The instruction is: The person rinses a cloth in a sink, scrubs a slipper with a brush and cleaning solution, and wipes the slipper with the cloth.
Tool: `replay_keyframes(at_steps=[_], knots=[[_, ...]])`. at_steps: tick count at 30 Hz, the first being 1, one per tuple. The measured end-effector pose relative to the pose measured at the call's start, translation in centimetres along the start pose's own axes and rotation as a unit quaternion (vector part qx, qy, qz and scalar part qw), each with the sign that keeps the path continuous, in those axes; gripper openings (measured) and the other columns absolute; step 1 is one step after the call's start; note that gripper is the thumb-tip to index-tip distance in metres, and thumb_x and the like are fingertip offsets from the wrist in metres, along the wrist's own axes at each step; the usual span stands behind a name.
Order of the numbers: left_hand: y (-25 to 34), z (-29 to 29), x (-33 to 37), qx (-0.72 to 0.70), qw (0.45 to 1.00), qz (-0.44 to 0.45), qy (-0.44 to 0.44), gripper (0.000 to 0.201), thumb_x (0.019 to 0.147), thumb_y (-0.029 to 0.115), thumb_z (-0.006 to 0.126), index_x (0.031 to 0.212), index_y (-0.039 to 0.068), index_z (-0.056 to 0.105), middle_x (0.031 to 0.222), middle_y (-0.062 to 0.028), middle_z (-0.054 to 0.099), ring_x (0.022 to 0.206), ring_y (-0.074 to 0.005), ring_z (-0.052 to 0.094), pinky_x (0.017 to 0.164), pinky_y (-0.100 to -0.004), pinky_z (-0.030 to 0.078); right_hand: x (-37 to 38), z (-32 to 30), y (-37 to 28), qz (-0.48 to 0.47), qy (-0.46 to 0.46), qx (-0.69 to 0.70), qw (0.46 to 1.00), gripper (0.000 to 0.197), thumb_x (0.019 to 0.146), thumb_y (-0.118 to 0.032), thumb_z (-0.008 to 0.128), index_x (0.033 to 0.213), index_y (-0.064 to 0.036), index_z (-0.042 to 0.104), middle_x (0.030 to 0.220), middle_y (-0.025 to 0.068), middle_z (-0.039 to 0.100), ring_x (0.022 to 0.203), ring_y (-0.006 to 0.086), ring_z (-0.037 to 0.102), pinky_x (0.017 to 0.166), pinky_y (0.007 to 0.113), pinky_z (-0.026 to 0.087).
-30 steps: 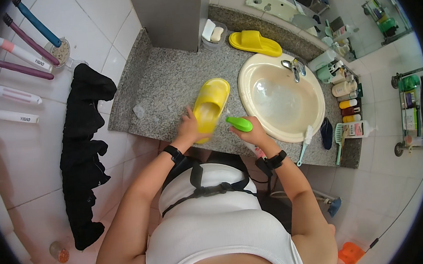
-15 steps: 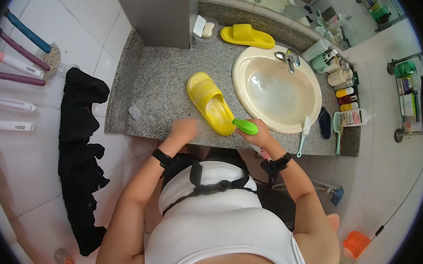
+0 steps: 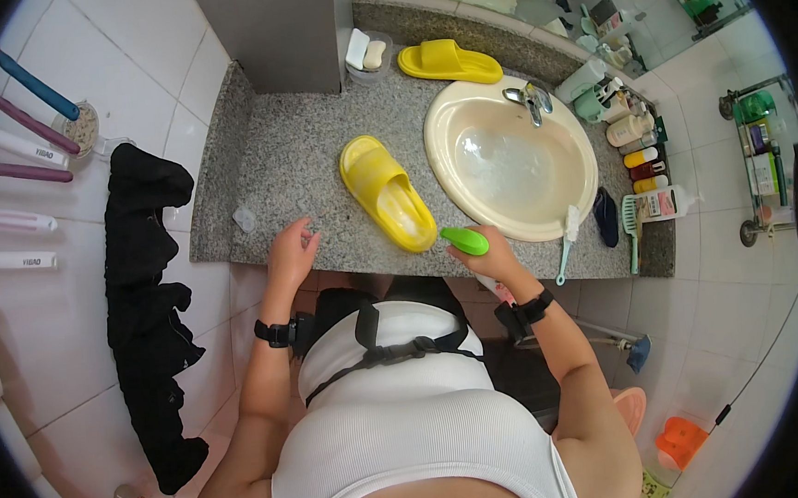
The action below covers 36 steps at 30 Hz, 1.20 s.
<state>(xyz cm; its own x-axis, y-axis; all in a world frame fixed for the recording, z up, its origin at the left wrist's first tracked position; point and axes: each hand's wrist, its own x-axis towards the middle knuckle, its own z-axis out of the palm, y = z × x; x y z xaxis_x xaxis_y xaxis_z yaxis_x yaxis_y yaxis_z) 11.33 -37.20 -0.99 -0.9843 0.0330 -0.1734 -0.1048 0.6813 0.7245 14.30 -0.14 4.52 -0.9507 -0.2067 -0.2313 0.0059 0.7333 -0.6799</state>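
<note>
A yellow slipper (image 3: 373,169) lies on the counter in front of me, its toe end pointing away. Whitish residue shows on its sole near the heel. In my right hand (image 3: 497,259) is a spray bottle (image 3: 466,241) with a bright green head, held by the slipper's heel without clearly touching it. The bottle's pink-patterned body shows partly below my fingers. My left hand (image 3: 294,251) hovers over the counter's front edge, left of the slipper, fingers apart and holding nothing. The matching yellow slipper (image 3: 446,61) rests behind, against the backsplash.
A cream sink (image 3: 436,168) with a metal faucet (image 3: 529,101) is set into the granite counter (image 3: 295,154). A light-blue brush (image 3: 565,242) lies at its front rim. Bottles (image 3: 637,144) line the right wall; a soap dish (image 3: 371,70) stands at the back.
My left hand has moved left, away from the slipper, and its fingers have spread. My right hand keeps the spray bottle near the heel. The whole view has shifted slightly.
</note>
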Motion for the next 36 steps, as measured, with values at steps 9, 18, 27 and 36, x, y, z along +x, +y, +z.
replay_keyframes(at_steps=[9,18,27,36], knots=[[0.9,-0.8,-1.2,-0.038,0.997,0.048,0.052,0.031,0.085,0.015,0.067,0.112,0.001,0.063,0.091,-0.0137,0.067,0.077,-0.0282,0.065,0.069,-0.0385,0.052,6.5,-0.2,-3.1,-0.097,0.069,-0.011,0.993,0.023,0.078,-0.029,0.073,0.089,-0.0086,0.071,0.078,0.0169,0.066,0.072,0.0388,0.062,0.063,0.041,0.050],[1.1,0.4,-2.3,0.030,0.995,0.089,0.035,0.028,0.084,0.015,0.067,0.108,0.003,0.062,0.092,-0.0134,0.065,0.081,-0.0318,0.064,0.070,-0.0413,0.051,9.1,-0.6,-3.5,-0.086,0.096,0.042,0.991,0.027,0.077,-0.030,0.073,0.085,-0.0052,0.069,0.078,0.0188,0.066,0.074,0.0386,0.063,0.066,0.041,0.051],[2.6,1.8,0.0,0.039,0.994,0.104,-0.001,0.030,0.085,0.019,0.065,0.110,0.003,0.061,0.098,-0.0163,0.064,0.091,-0.0371,0.062,0.076,-0.0457,0.050,5.6,0.6,-2.8,-0.122,0.038,0.020,0.992,0.026,0.078,-0.030,0.072,0.099,-0.0134,0.071,0.082,0.0152,0.068,0.075,0.0373,0.063,0.066,0.042,0.051],[2.8,2.7,4.3,0.049,0.995,0.087,0.004,0.041,0.086,0.019,0.064,0.122,0.001,0.057,0.106,-0.0176,0.062,0.094,-0.0355,0.061,0.078,-0.0444,0.050,1.6,1.7,-0.7,-0.034,-0.026,0.003,0.999,0.027,0.079,-0.034,0.071,0.095,-0.0120,0.071,0.083,0.0155,0.068,0.077,0.0383,0.063,0.068,0.042,0.050]])
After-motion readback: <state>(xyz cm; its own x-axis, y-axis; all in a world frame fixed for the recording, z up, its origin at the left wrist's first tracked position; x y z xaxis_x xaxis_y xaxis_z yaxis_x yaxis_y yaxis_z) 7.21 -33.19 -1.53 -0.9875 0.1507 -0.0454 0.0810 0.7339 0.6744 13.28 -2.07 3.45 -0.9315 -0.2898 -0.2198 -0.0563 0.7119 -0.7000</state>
